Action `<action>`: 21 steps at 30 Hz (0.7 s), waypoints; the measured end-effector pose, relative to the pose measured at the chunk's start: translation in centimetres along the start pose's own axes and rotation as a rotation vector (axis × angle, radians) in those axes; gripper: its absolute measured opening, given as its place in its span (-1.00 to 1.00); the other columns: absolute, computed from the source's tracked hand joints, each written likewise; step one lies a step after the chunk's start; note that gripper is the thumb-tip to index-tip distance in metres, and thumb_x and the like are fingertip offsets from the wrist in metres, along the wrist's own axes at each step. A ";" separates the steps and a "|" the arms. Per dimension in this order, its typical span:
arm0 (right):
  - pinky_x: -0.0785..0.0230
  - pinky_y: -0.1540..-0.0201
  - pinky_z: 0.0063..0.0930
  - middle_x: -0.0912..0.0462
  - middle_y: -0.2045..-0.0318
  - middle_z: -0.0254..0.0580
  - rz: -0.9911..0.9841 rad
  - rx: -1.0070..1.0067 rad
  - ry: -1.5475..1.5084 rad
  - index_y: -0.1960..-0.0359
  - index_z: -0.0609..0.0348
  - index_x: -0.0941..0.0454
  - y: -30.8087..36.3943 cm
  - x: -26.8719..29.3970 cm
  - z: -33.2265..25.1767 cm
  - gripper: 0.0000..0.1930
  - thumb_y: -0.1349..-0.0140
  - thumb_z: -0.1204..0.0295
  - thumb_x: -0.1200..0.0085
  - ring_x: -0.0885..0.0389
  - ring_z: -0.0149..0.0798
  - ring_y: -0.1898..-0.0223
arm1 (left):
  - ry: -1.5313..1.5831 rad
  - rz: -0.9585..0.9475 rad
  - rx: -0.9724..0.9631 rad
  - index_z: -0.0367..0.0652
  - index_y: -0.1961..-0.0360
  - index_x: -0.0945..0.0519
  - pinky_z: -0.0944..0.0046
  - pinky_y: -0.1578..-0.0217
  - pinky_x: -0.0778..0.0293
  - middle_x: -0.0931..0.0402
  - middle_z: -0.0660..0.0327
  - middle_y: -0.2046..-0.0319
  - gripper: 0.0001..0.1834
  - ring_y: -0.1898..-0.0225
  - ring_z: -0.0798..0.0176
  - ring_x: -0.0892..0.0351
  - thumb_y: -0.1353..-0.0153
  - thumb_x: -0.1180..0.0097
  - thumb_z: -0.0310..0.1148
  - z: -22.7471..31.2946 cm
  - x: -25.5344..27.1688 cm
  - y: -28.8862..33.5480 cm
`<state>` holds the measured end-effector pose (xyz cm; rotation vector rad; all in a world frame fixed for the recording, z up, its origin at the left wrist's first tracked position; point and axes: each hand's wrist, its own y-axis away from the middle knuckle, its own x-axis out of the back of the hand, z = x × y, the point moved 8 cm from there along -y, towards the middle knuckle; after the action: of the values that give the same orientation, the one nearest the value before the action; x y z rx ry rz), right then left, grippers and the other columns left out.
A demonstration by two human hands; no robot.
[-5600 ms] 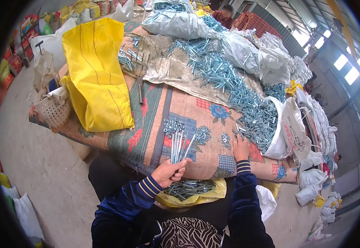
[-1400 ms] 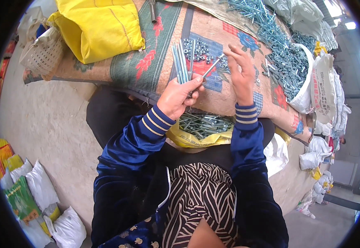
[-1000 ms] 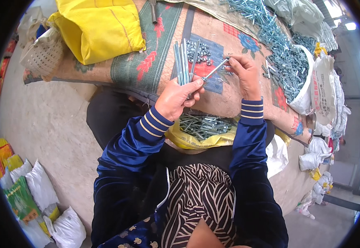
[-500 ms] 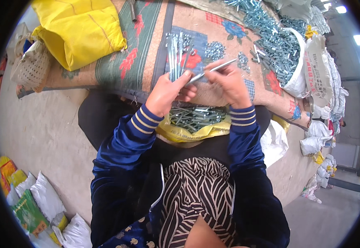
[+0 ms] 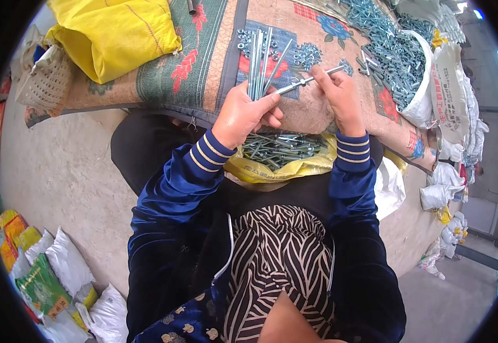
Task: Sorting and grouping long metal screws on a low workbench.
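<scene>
My left hand [image 5: 244, 113] is closed round a bundle of several long, thin metal rods [image 5: 258, 63] that fan upward. Between its thumb and fingers it also grips a thicker metal rod [image 5: 290, 87], which points right and slightly up. A nut-like collar [image 5: 303, 82] shows partway along this rod. My right hand [image 5: 343, 97] pinches the same rod near its right end with thumb and forefinger. Beyond the hands, small piles of nuts [image 5: 307, 56] lie on the patterned quilt [image 5: 214, 63]. Below them, a yellow bag [image 5: 294, 180] in my lap holds many loose metal rods [image 5: 283, 150].
At the far right, a big heap of metal fasteners [image 5: 383, 54] spills from a white sack [image 5: 425, 86]. A yellow sack [image 5: 112, 40] and a woven basket [image 5: 46, 83] sit at the left. Filled bags [image 5: 66, 263] stand on the floor at lower left.
My right hand has moved right and slightly up along the thicker rod, showing more of it and its collar. My left hand still holds the bundle; the whole view has shifted a little.
</scene>
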<state>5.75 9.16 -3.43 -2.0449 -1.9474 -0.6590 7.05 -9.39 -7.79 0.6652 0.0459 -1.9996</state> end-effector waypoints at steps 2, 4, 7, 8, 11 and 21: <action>-0.36 0.16 -0.64 -0.64 0.34 -0.22 0.093 0.204 -0.101 0.07 0.31 -0.53 0.4 0.1 -1.6 -0.64 -0.34 0.23 0.01 -0.57 -0.47 0.28 | 0.010 -0.026 0.004 -0.24 0.15 -0.44 0.58 0.75 -0.16 -0.58 0.18 0.52 -0.75 0.60 0.44 -0.57 -0.22 -0.14 -0.36 0.0 -0.4 0.1; -0.33 0.34 -0.71 -0.62 0.44 -0.27 0.045 0.160 -0.500 0.21 0.36 -0.57 0.4 -0.5 -2.0 -0.63 -0.24 0.20 -0.12 -0.52 -0.56 0.44 | 0.013 -0.022 -0.032 -0.24 0.16 -0.44 0.58 0.75 -0.15 -0.58 0.19 0.52 -0.75 0.60 0.44 -0.57 -0.21 -0.15 -0.36 0.2 -0.3 0.2; -0.37 0.30 -0.66 -0.66 0.41 -0.19 0.037 0.077 -0.178 0.15 0.38 -0.54 -0.3 0.4 0.6 -0.61 -0.27 0.21 -0.10 -0.56 -0.48 0.43 | -0.002 -0.026 -0.056 -0.24 0.16 -0.44 0.58 0.74 -0.16 -0.58 0.19 0.52 -0.75 0.60 0.43 -0.57 -0.22 -0.14 -0.37 0.3 -0.3 -0.1; -0.38 0.28 -0.65 -0.66 0.40 -0.17 0.130 0.185 -0.137 0.14 0.38 -0.53 0.0 0.5 -0.7 -0.61 -0.27 0.21 -0.09 -0.57 -0.46 0.41 | -0.019 -0.026 -0.039 -0.24 0.15 -0.43 0.58 0.74 -0.17 -0.58 0.19 0.52 -0.75 0.60 0.43 -0.57 -0.22 -0.14 -0.36 0.1 -0.2 -0.1; -0.39 0.23 -0.65 -0.66 0.40 -0.15 0.028 0.214 -0.517 0.12 0.38 -0.53 0.6 -0.7 -2.8 -0.60 -0.27 0.20 -0.09 -0.58 -0.46 0.40 | -0.002 -0.052 -0.086 -0.24 0.15 -0.43 0.58 0.73 -0.18 -0.58 0.18 0.51 -0.75 0.60 0.42 -0.57 -0.22 -0.14 -0.37 0.4 -0.6 0.0; -0.35 0.33 -0.71 -0.63 0.48 -0.22 0.023 -0.107 0.021 0.14 0.38 -0.55 0.0 0.6 1.0 -0.64 -0.27 0.25 -0.09 -0.53 -0.51 0.47 | -0.044 -0.017 -0.077 -0.38 0.22 -0.38 0.41 0.58 -0.52 -0.53 0.09 0.54 -0.84 0.62 0.29 -0.57 -0.20 -0.04 -0.56 0.8 -0.5 0.2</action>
<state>5.88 10.18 -4.05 -2.1106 -1.9122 -0.7919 7.06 -9.36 -6.80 0.5732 0.1016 -2.0171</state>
